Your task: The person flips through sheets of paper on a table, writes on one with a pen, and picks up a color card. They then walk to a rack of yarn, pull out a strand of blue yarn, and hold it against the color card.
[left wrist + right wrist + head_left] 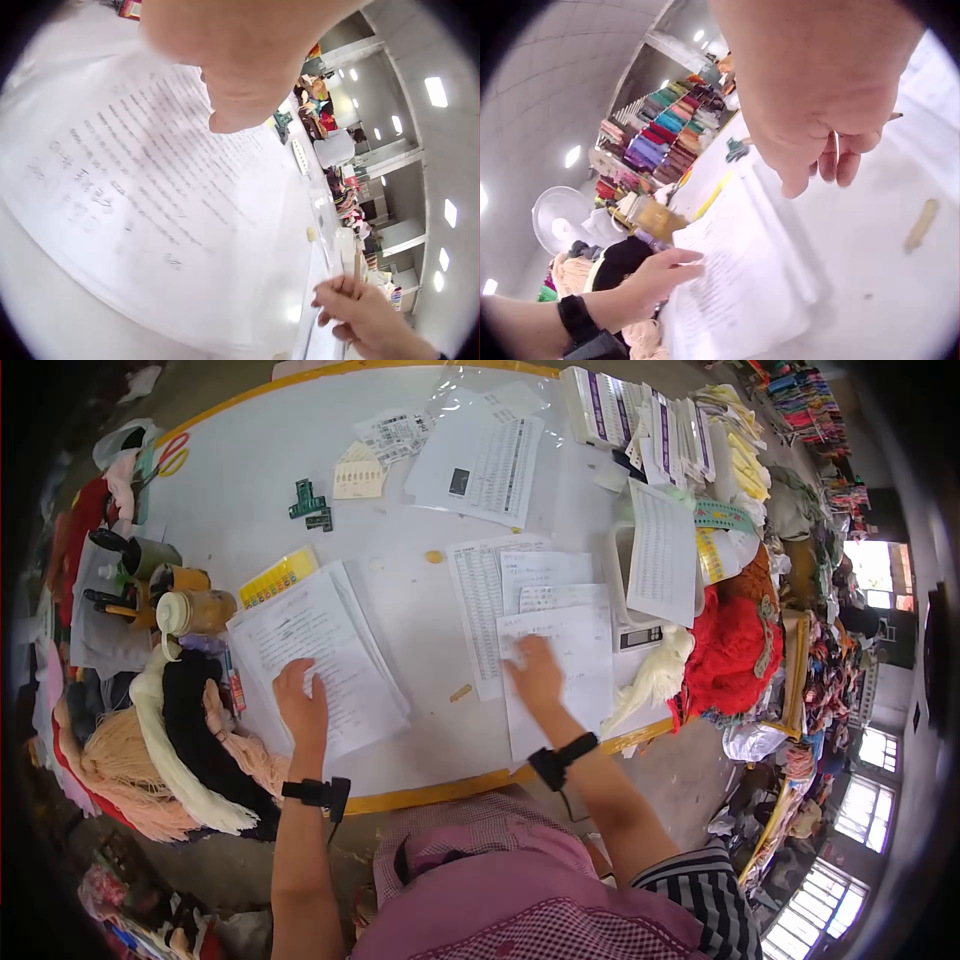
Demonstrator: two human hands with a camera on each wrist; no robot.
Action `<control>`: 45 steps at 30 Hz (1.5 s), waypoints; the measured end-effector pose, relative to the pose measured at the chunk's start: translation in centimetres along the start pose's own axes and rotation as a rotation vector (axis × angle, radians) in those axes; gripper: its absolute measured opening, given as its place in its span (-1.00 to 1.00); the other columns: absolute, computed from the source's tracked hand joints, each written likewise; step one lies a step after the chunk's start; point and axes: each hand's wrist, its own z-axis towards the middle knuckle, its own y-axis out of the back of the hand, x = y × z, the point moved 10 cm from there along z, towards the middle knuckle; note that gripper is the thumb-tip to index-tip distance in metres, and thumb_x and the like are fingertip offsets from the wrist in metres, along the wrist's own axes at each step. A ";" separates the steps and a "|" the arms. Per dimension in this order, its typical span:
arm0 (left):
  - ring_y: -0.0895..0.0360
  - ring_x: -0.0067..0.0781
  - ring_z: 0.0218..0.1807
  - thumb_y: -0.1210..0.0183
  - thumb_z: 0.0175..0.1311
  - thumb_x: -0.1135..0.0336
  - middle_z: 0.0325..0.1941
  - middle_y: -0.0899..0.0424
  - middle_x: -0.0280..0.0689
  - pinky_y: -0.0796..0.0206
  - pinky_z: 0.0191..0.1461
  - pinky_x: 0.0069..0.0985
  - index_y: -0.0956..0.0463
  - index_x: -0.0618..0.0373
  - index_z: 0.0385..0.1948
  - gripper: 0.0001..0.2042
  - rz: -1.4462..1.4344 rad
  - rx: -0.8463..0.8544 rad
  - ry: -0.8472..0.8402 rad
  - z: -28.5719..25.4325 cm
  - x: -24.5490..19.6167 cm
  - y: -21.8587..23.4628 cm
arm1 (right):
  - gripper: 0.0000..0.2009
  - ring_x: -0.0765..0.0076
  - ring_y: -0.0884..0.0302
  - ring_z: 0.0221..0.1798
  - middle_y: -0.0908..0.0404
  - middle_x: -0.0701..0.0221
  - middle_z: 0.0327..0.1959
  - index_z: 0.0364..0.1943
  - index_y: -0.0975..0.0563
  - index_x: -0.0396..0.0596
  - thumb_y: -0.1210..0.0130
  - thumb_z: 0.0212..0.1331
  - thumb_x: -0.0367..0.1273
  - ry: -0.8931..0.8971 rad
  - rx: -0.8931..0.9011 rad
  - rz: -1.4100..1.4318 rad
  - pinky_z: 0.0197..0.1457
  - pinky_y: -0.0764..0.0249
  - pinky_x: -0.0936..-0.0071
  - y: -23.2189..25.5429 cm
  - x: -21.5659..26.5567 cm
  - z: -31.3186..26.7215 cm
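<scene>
One paper stack (350,660) beneath left grip (302,702)

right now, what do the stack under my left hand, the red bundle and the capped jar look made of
Stack: matte white paper, by its loose sheet edges and writing.
Red bundle: soft yarn, by its tangled look; wool or synthetic, unclear.
Jar: looks translucent and amber, so glass or plastic; its opaque, pale cap is probably plastic.
</scene>
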 end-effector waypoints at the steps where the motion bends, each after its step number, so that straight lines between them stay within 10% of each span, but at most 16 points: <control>1: -0.41 -0.06 0.11 -0.18 0.07 0.55 0.02 -0.58 -0.18 -0.22 0.20 -0.24 -0.56 0.09 -0.11 -0.70 0.009 0.000 0.001 0.0 -1.1 -0.8 | -0.48 0.01 -0.40 0.12 -0.48 0.27 0.01 0.02 -0.44 -0.03 -0.36 -0.08 -0.27 -0.047 -0.100 -0.058 0.03 -0.45 0.10 2.1 -3.6 0.0; 7: -0.61 -0.47 -0.19 -0.09 0.23 0.55 -0.14 -0.68 -0.30 -0.43 -0.14 -0.58 -0.59 0.10 -0.08 -0.75 -0.530 0.234 0.213 -2.2 -7.0 -11.5 | -0.18 -0.08 -0.26 0.22 -0.31 0.16 0.16 0.13 -0.30 -0.11 -0.50 -0.28 -0.15 -0.356 -0.067 -0.337 0.10 -0.47 0.08 8.3 -11.6 0.3; 13: -0.64 -0.41 -0.21 -0.14 0.21 0.46 -0.16 -0.70 -0.22 -0.46 -0.11 -0.52 -0.52 0.19 0.02 -0.68 -0.536 0.236 0.321 -2.6 -13.3 -18.7 | -0.10 -0.12 -0.26 0.20 -0.29 0.11 0.15 0.11 -0.29 -0.13 -0.56 -0.40 -0.13 -0.357 -0.014 -0.270 0.09 -0.48 0.09 7.9 -12.7 1.2; 15: -0.61 -0.45 -0.36 -0.20 0.17 0.38 -0.30 -0.70 -0.21 -0.47 -0.18 -0.52 -0.45 0.22 0.10 -0.58 -0.650 0.318 0.600 -3.5 -13.0 -21.6 | -0.10 -0.13 -0.26 0.19 -0.30 0.10 0.13 0.11 -0.29 -0.13 -0.56 -0.40 -0.13 -0.374 0.004 -0.260 0.08 -0.48 0.09 7.9 -12.5 1.3; 19: -0.49 -0.46 -0.52 -0.25 0.16 0.22 -0.54 -0.62 -0.26 -0.32 -0.38 -0.39 -0.57 0.27 -0.33 -0.74 -0.340 0.486 0.535 -3.0 -14.2 -22.9 | -0.13 -0.12 -0.24 0.17 -0.28 0.13 0.08 0.08 -0.29 -0.12 -0.57 -0.41 -0.16 -0.270 -0.043 -0.209 0.07 -0.47 0.10 7.8 -11.5 1.5; 23: -0.51 0.06 -0.38 -0.14 0.22 0.09 -0.46 -0.58 -0.05 -0.28 -0.31 -0.15 -0.42 0.22 -0.46 -0.68 -0.104 0.317 0.435 -2.0 -14.1 -19.4 | -0.14 -0.10 -0.24 0.17 -0.26 0.16 0.07 0.07 -0.28 -0.09 -0.56 -0.40 -0.18 -0.167 -0.060 -0.136 0.03 -0.49 0.11 7.4 -9.6 2.2; 35: -0.60 0.12 -0.22 -0.21 0.15 0.12 -0.35 -0.66 0.01 -0.42 -0.14 -0.12 -0.49 0.22 -0.30 -0.68 0.177 0.147 0.505 -2.9 -2.8 -10.7 | -0.20 -0.04 -0.26 0.14 -0.27 0.19 0.08 0.06 -0.31 -0.10 -0.51 -0.30 -0.12 -0.107 -0.037 -0.176 -0.04 -0.53 0.14 5.6 -5.8 5.7; 39: -0.59 0.12 -0.13 -0.22 0.15 0.23 -0.24 -0.64 0.01 -0.42 -0.09 -0.09 -0.46 0.25 -0.17 -0.68 0.172 0.235 0.513 -3.2 -4.0 -10.0 | -0.21 -0.05 -0.27 0.13 -0.29 0.19 0.08 0.06 -0.31 -0.10 -0.50 -0.29 -0.12 -0.077 -0.024 -0.163 -0.04 -0.52 0.14 5.1 -4.9 5.8; 45: -0.51 0.00 -0.09 -0.25 0.05 0.46 -0.03 -0.51 -0.08 -0.36 -0.02 -0.19 -0.45 0.25 -0.09 -0.66 0.376 -0.252 0.036 -1.2 -13.8 -4.5 | -0.19 -0.06 -0.29 0.10 -0.32 0.16 0.06 0.08 -0.30 -0.13 -0.51 -0.30 -0.14 -0.165 -0.046 -0.209 0.05 -0.47 0.15 6.0 -6.6 3.6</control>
